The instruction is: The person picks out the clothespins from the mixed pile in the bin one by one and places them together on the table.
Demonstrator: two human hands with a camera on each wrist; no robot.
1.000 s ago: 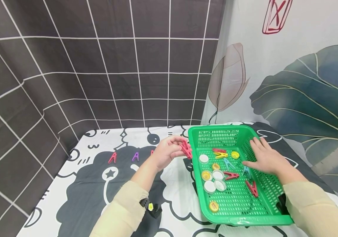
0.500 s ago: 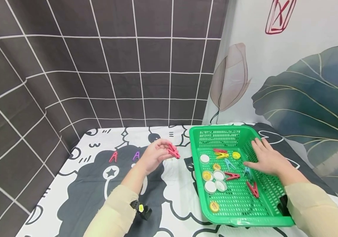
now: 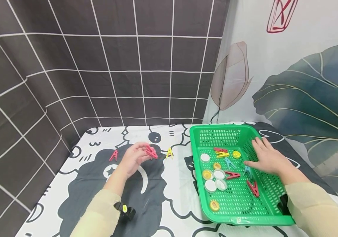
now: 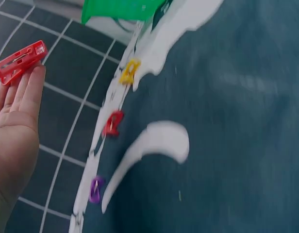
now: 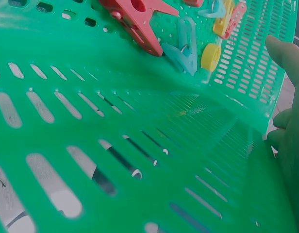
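While the right hand rests on the right side of a green basket, its fingers straight and gripping nothing, the left hand pinches a red clip at its fingertips, over the far part of the patterned cloth. In the left wrist view this clip shows against the gridded backdrop. Lying on the cloth near the left hand are a yellow clip, a second red clip, a purple clip and, further left, a third red clip — all well apart from the basket.

Inside the basket, blue clips, more red clips and a yellow one lie scattered among white caps and yellow caps. An orange cap near the front bears print too small to read.

Beyond, the backdrop is dark with white lines; to its right hangs a pale curtain with large leaves, marked at the top with a red outlined box holding an X-like stroke — the only letter-like mark that stands out. A star is printed on the cloth.
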